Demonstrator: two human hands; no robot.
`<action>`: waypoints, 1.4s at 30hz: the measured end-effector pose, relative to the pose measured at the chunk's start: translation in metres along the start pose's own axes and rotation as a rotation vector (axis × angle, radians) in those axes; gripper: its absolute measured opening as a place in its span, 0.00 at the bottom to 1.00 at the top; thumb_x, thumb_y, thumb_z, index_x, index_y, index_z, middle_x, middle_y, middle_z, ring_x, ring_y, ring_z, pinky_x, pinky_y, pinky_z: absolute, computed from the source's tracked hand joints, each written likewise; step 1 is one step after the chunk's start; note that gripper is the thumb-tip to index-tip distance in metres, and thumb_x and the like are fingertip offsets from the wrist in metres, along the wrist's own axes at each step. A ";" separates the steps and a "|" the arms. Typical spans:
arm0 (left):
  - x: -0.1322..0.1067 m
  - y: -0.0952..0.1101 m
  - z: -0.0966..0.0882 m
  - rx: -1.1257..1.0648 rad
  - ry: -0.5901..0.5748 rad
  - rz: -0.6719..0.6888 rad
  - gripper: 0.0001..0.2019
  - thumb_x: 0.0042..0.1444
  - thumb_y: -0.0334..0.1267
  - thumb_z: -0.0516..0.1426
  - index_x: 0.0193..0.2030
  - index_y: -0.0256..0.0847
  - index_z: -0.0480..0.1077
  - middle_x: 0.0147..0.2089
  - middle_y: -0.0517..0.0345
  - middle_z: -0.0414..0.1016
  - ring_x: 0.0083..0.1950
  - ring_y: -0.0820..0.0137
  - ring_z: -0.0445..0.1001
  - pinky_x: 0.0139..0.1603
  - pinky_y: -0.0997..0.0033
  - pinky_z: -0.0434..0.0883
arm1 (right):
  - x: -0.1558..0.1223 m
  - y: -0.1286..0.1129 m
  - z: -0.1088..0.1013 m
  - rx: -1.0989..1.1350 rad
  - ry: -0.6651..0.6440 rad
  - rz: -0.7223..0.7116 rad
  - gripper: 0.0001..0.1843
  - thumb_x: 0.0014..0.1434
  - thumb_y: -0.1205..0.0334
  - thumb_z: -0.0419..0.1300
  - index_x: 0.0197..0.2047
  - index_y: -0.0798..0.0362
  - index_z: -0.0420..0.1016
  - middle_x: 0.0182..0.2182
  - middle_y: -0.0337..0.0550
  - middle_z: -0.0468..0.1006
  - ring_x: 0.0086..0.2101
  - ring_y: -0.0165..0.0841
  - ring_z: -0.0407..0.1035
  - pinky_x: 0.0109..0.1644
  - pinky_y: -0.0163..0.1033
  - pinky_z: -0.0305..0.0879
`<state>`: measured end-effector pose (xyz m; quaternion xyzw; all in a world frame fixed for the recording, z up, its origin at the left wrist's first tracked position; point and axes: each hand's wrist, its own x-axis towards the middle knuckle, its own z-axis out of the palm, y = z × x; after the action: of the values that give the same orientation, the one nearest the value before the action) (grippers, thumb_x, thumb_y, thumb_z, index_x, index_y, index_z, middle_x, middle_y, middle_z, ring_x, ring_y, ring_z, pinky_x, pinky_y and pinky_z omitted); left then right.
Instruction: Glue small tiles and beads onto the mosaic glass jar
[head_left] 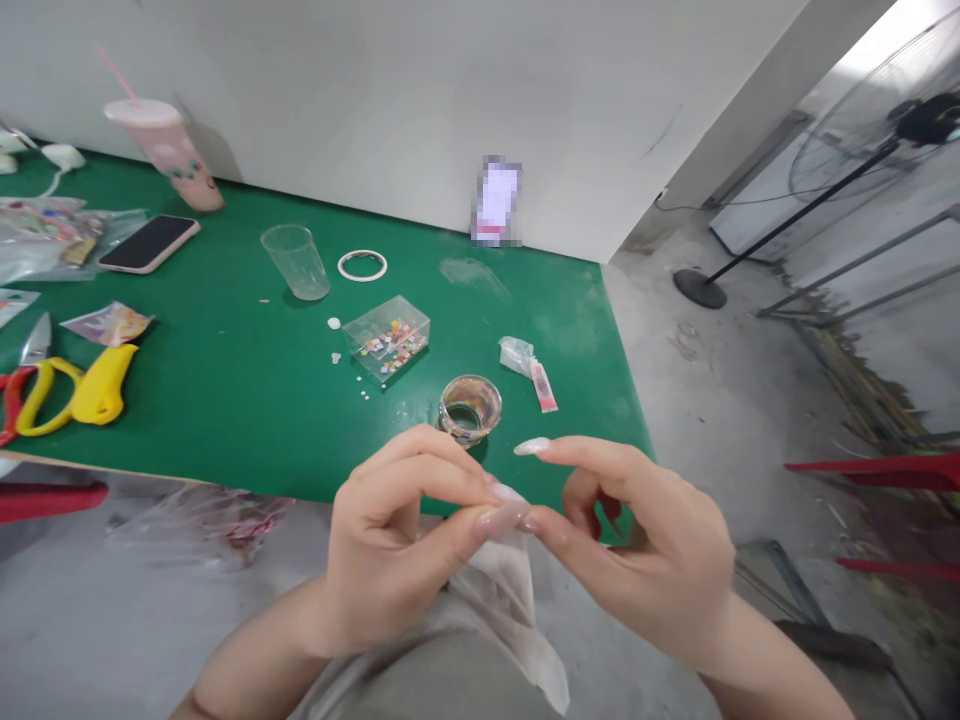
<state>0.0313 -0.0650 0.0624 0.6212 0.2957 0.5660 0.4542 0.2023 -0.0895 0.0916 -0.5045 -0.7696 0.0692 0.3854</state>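
The thumb and index finger of my left hand are pinched together, and a thin white tissue hangs down from beneath them. My right hand has its thumb tip against the left fingertips. Its index finger is stretched out, apart from the thumb, and the other fingers curl in. Just beyond my hands on the green table stands a clear cup with colourful pieces stuck around its wall. A clear box of small coloured pieces lies behind it to the left. To the right is a red and white glue tube.
Farther back are a plain clear cup, a white ring and a phone against the wall. At left lie yellow-handled scissors, a dark phone and a pink tumbler. A fan stand is on the floor.
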 end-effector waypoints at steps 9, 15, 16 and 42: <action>-0.007 0.001 0.011 -0.090 0.069 -0.166 0.10 0.61 0.35 0.59 0.27 0.42 0.71 0.26 0.61 0.70 0.30 0.74 0.67 0.31 0.73 0.67 | -0.012 -0.005 0.015 0.331 0.011 0.197 0.17 0.57 0.66 0.62 0.50 0.48 0.69 0.17 0.25 0.64 0.16 0.22 0.60 0.17 0.27 0.58; -0.007 -0.001 0.014 -0.380 0.027 -0.456 0.13 0.61 0.42 0.59 0.26 0.40 0.68 0.26 0.61 0.68 0.28 0.77 0.66 0.28 0.77 0.66 | -0.017 -0.006 0.020 0.368 0.011 0.204 0.24 0.56 0.69 0.61 0.55 0.47 0.67 0.18 0.26 0.65 0.16 0.23 0.59 0.18 0.28 0.59; -0.006 -0.001 0.014 -0.408 0.024 -0.482 0.14 0.60 0.42 0.59 0.26 0.40 0.68 0.26 0.61 0.69 0.28 0.77 0.67 0.30 0.78 0.66 | -0.017 -0.006 0.021 0.354 0.024 0.194 0.24 0.56 0.70 0.61 0.56 0.46 0.67 0.18 0.26 0.65 0.16 0.23 0.60 0.18 0.28 0.60; -0.001 0.010 0.007 0.104 0.021 -0.117 0.06 0.57 0.32 0.61 0.29 0.42 0.72 0.27 0.61 0.74 0.30 0.73 0.71 0.29 0.74 0.69 | -0.018 -0.001 0.017 0.285 0.056 0.192 0.22 0.57 0.69 0.61 0.55 0.45 0.68 0.18 0.27 0.67 0.17 0.24 0.61 0.19 0.29 0.60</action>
<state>0.0359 -0.0718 0.0713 0.6196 0.3655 0.5288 0.4504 0.1935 -0.1006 0.0710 -0.5176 -0.6891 0.1999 0.4661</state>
